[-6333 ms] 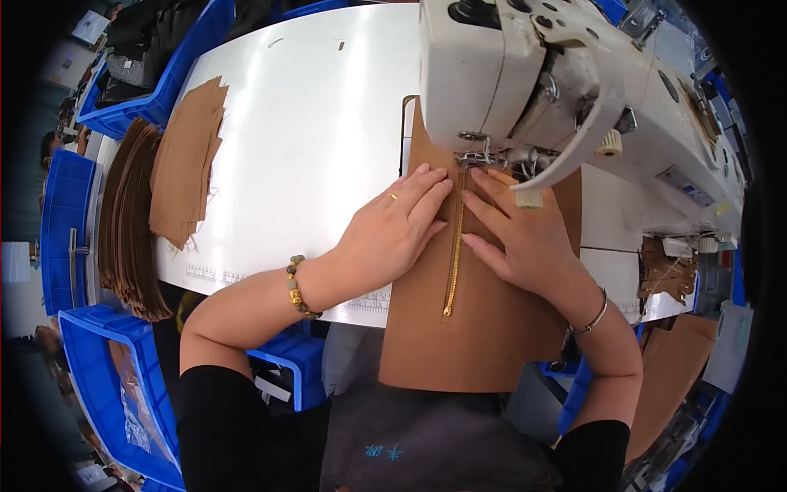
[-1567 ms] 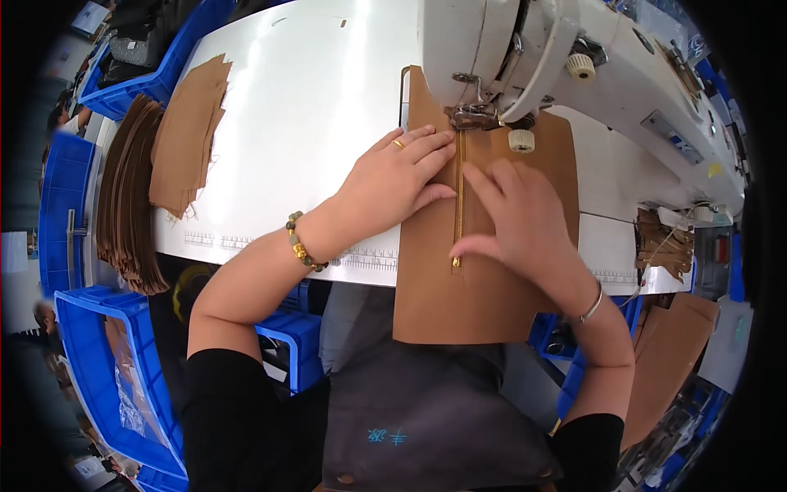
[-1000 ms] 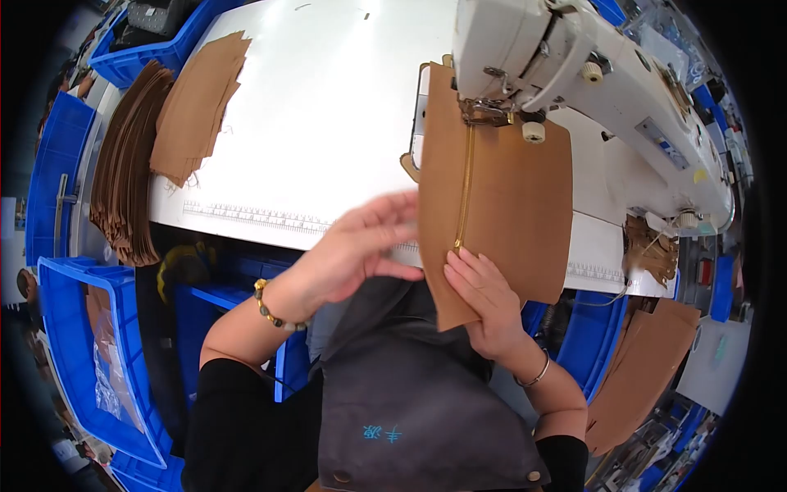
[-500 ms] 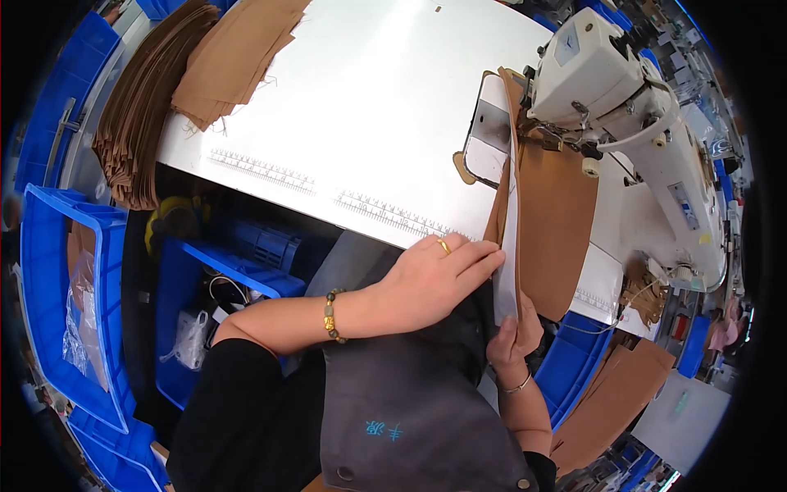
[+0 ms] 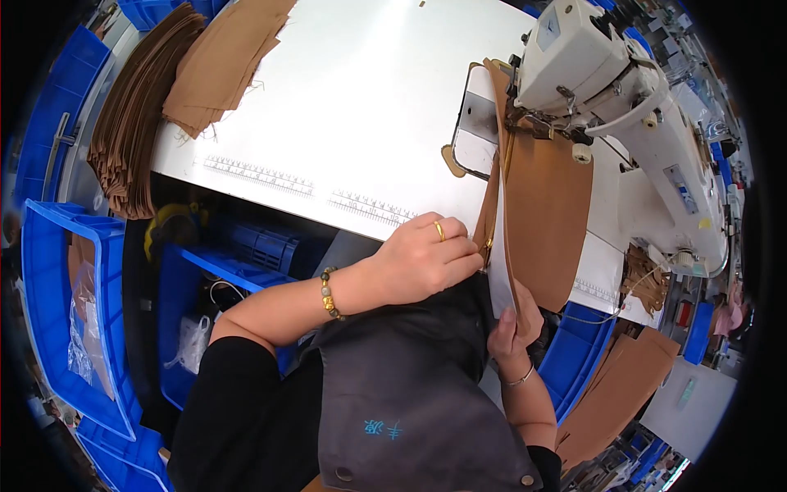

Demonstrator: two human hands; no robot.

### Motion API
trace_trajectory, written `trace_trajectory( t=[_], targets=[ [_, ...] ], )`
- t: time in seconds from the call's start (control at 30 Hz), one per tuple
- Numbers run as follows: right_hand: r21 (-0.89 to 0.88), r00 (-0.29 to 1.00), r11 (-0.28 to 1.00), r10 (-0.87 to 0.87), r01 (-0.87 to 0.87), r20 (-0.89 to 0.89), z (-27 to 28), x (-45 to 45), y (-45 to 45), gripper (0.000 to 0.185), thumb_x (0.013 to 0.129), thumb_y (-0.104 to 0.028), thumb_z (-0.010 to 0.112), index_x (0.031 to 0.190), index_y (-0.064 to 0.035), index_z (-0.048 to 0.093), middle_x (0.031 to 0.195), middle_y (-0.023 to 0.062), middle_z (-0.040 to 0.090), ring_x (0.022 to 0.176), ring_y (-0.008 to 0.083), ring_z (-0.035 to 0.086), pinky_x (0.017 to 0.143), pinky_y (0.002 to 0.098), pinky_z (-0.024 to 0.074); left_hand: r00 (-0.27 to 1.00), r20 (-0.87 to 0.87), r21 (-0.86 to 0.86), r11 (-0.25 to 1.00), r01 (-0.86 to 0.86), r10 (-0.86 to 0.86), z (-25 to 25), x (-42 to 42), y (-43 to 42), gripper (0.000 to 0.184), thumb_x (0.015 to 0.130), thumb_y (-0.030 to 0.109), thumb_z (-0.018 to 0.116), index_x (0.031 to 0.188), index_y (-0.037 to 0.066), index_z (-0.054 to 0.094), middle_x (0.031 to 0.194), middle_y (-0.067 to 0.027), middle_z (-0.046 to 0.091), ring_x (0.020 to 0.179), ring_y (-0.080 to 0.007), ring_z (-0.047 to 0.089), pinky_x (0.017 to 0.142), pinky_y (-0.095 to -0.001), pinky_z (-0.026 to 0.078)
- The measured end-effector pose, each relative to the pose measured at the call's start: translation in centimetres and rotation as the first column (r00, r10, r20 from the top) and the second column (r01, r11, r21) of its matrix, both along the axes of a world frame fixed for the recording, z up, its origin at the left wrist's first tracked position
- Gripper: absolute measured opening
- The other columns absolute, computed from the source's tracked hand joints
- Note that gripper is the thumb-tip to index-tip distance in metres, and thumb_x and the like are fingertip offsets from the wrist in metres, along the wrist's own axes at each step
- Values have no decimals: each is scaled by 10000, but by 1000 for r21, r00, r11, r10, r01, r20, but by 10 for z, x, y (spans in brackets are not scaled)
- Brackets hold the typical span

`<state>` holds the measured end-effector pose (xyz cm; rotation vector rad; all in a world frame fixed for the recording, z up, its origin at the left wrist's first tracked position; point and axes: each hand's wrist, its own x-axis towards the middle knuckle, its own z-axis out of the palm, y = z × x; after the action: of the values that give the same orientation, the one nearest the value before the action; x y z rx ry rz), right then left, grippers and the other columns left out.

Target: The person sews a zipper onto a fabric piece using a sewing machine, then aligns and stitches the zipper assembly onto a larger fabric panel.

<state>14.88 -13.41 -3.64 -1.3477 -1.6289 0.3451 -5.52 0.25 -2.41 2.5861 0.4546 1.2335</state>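
A folded brown panel [image 5: 548, 221] with a pale inner layer [image 5: 499, 287] runs under the head of the sewing machine [image 5: 566, 70]. Along its left edge shows a gold-coloured zipper [image 5: 489, 244]. My left hand [image 5: 430, 256], with a ring on one finger, is closed in a pinch right at that zipper by the table's front edge; its fingertips are partly hidden. Lower right, my right hand [image 5: 516, 321] grips the near end of the panel, thumb on the pale layer and fingers behind.
Stacked brown pieces [image 5: 143, 107] and a flatter brown pile [image 5: 225, 66] lie on the white table [image 5: 352, 98] at far left. Blue bins [image 5: 78, 312] stand at left, another blue bin [image 5: 574, 361] at right. More brown sheets [image 5: 619, 394] lie lower right.
My left hand has drawn back from the pale layer and curled its fingers at the zipper, which now shows. My right hand still grips the panel's near end.
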Motion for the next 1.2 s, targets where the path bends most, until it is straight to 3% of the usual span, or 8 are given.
trace_trajectory(
  t=[0.2, 0.37, 0.67, 0.87, 1.03, 1.1, 1.13, 1.2],
  targets=[
    [14, 995, 996, 91, -91, 34, 8, 5, 8, 328, 890, -58, 545, 1130, 100, 704, 1182, 284, 737, 1083, 404, 743, 1007, 427, 558, 996, -85, -8, 1000, -3, 2, 1, -1, -17, 176, 770, 124, 738, 938, 71, 729, 949, -26, 707, 924, -197, 665, 746, -320, 528],
    [7, 994, 995, 103, -104, 25, 9, 6, 7, 328, 887, -46, 544, 1137, 96, 702, 1192, 287, 735, 1090, 400, 742, 1014, 426, 555, 997, -29, -31, 997, -76, 75, 5, -3, -6, 168, 772, 98, 721, 938, 70, 709, 964, -22, 699, 910, -182, 660, 734, -327, 543],
    [-25, 997, 996, 83, -83, -4, 8, 5, 5, 335, 890, -53, 539, 1135, 101, 709, 1190, 281, 738, 1107, 397, 737, 1030, 425, 545, 992, -94, 33, 996, -81, 83, 9, -5, 6, 268, 784, 124, 722, 1043, 74, 766, 1004, -1, 697, 861, -159, 622, 739, -309, 516],
    [-38, 996, 995, 86, -87, -22, 11, 5, 6, 343, 893, -55, 547, 1149, 106, 710, 1197, 271, 739, 1125, 399, 730, 1035, 428, 542, 989, -136, 41, 998, -47, 52, 6, 3, 6, 260, 778, 139, 709, 1023, 60, 744, 1081, -26, 703, 947, -165, 623, 750, -304, 484],
    [-84, 981, 981, 181, -175, 69, 38, 35, 12, 359, 1045, -158, 532, 1258, 82, 695, 1314, 232, 704, 1191, 353, 703, 1069, 426, 516, 887, -410, 179, 973, -147, 210, 15, 14, -22, 295, 821, 177, 644, 1066, 18, 683, 1197, -116, 710, 1025, -206, 623, 772, -307, 479],
    [-59, 977, 975, -214, 214, 5, 33, 63, 13, 385, 1099, -197, 498, 1326, 64, 668, 1393, 205, 658, 1211, 312, 689, 1104, 449, 489, 884, -391, 248, 954, -167, 256, 14, 19, -23, 233, 836, 175, 635, 1000, 13, 672, 1184, -149, 720, 1013, -210, 620, 761, -305, 470],
    [-108, 940, 935, -342, 338, -17, 28, 81, 20, 388, 1102, -183, 486, 1349, 72, 642, 1376, 185, 662, 1154, 280, 704, 1016, 417, 540, 867, -424, 275, 950, -150, 260, 17, 20, -24, 200, 843, 168, 637, 971, 17, 666, 1155, -151, 728, 997, -205, 615, 754, -300, 465],
    [-159, 889, 880, -458, 448, -28, 29, 123, 27, 392, 1104, -169, 474, 1372, 81, 615, 1360, 164, 665, 1097, 249, 719, 929, 384, 590, 849, -453, 297, 944, -142, 270, 17, 22, -24, 169, 850, 162, 638, 942, 21, 661, 1127, -154, 735, 980, -200, 609, 747, -295, 459]
  ],
)
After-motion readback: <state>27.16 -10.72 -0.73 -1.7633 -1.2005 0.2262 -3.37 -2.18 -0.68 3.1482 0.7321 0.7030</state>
